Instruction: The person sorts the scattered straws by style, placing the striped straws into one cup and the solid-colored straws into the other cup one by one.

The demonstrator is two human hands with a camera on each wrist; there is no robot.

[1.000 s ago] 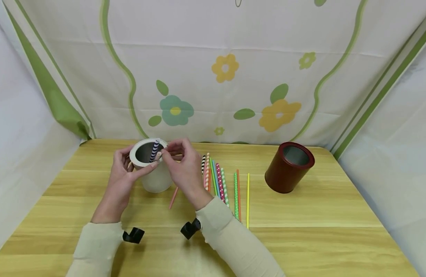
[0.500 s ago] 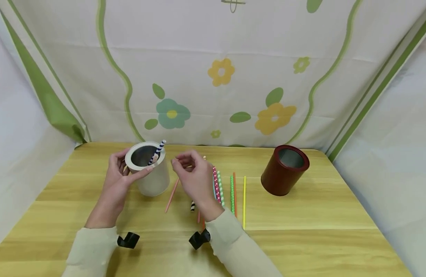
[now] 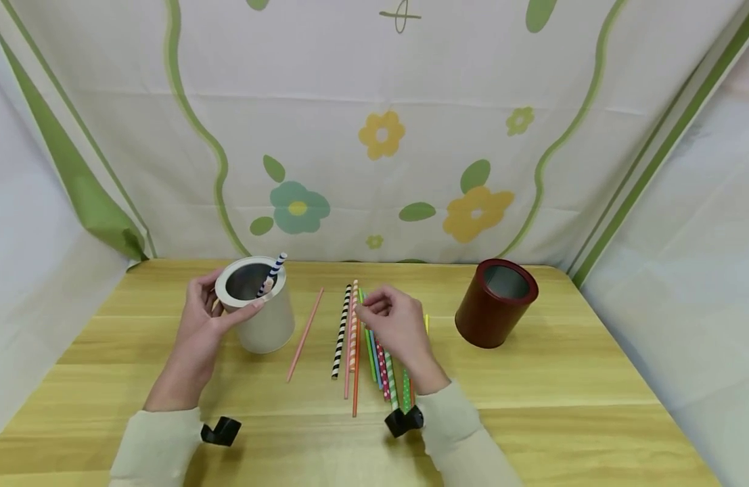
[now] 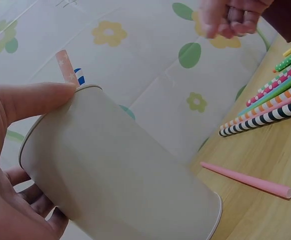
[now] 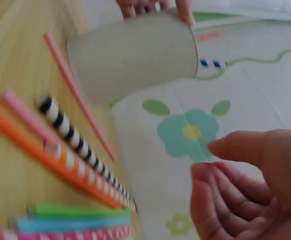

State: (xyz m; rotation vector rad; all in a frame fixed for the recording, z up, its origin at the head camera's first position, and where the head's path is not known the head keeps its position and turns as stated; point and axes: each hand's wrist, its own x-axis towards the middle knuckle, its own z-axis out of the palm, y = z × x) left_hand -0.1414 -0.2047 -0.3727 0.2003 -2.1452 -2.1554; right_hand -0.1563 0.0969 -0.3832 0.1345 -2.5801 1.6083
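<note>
left hand (image 3: 206, 321): clamped on the rim of a white can (image 3: 267, 331), thumb laid on the near side, fingers curled round the left. right hand (image 3: 395, 321): holding nothing, fingers loosely bent, thumb tip and forefinger tip a narrow gap apart; raised over loose straws, to the right of the can and apart from it. the two hands are well apart. white can: standing on the table (image 3: 563, 433), long axis upright, mouth up. within it, a blue-and-white striped straw (image 3: 275, 268), upper end slanting up and right past the rim; beside it, a pale pink straw with white stars (image 4: 65, 65), projecting from the mouth. between the hands: one plain pink straw (image 3: 304, 337), near the can, lying flat, far end slanting right. right of that, a black-and-white striped straw (image 3: 341, 331) and an orange straw (image 3: 355, 392), long axes running away from the person. under the right hand, partly hidden: a green straw (image 3: 371, 358), a pink dotted straw (image 3: 383, 375), a yellow straw (image 3: 427, 322). well apart at right: a dark red can (image 3: 490, 314), upright, mouth up. behind: a flowered white cloth (image 3: 325, 122).
</note>
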